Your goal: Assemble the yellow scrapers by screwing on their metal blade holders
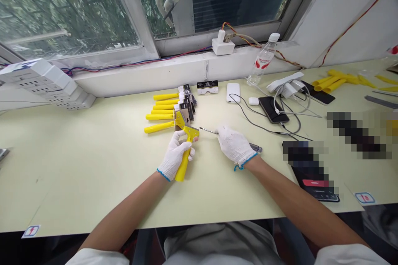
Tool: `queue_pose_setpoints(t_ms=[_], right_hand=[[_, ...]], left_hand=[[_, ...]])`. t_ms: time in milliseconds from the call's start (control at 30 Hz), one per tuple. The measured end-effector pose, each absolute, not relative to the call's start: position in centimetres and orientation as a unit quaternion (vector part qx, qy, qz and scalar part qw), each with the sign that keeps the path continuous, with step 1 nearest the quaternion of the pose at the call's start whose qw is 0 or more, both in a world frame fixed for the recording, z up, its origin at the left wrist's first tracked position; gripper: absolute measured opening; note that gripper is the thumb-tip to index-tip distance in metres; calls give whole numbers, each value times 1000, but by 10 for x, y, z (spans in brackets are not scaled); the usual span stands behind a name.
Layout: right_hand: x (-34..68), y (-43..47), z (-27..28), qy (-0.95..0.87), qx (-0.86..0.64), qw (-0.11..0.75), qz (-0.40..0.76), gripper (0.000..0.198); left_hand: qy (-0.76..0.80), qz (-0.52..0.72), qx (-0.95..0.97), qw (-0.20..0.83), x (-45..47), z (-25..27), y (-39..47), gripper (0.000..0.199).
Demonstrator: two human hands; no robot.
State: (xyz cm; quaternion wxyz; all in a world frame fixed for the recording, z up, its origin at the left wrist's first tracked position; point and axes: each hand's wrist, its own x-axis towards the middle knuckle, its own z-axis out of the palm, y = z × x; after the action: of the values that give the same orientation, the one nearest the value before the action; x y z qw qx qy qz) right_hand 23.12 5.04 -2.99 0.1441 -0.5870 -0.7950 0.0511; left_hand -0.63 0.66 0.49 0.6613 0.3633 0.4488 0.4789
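Scrapers with yellow plastic handles [161, 107] lie in a row at the back of the pale green surface [77, 165], handles pointing left. I see my left hand [175, 155] wrapped tight around one yellow-handled scraper [185, 149], blade end up, apparently steadied for the slim metal screwdriver [209, 131] my right hand [234, 145] grips closed, tip just beside the blade head.

1. We cannot see most of the thin metal screwdriver [209, 131], because our white-gloved right hand [234, 145] covers its middle.
2. Our white-gloved left hand [174, 155] hides the middle of the yellow plastic scraper handle [183, 165].
3. Blurry square blocks [357, 130] cover some things on the right of the pale yellow table [93, 165].
4. The white stacked boxes [46, 83] are cut off at the left edge.
5. The clear plastic bottle's [263, 60] label is too small to read.
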Motion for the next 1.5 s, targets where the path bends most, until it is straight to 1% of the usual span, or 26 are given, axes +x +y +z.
queue_pose_setpoints(t_ms=[200,300,467,667,1267,1500], right_hand=[[225,40,-20,-807,-578,110,39,33],[224,34,-11,-823,-552,133,27,37],[223,29,-4,-836,-518,181,27,39],[226,28,-9,-825,-533,184,43,43],[227,30,-14,-824,-527,197,63,41],[226,30,-15,-824,-516,220,79,37]], left_hand=[[456,473,377,652,-4,5,5,55],[458,472,380,651,-4,3,5,56],[449,466,397,650,-3,2,3,53],[452,457,407,649,-2,4,2,50],[448,456,416,647,-3,2,2,49],[473,432,487,594,-1,2,-3,42]])
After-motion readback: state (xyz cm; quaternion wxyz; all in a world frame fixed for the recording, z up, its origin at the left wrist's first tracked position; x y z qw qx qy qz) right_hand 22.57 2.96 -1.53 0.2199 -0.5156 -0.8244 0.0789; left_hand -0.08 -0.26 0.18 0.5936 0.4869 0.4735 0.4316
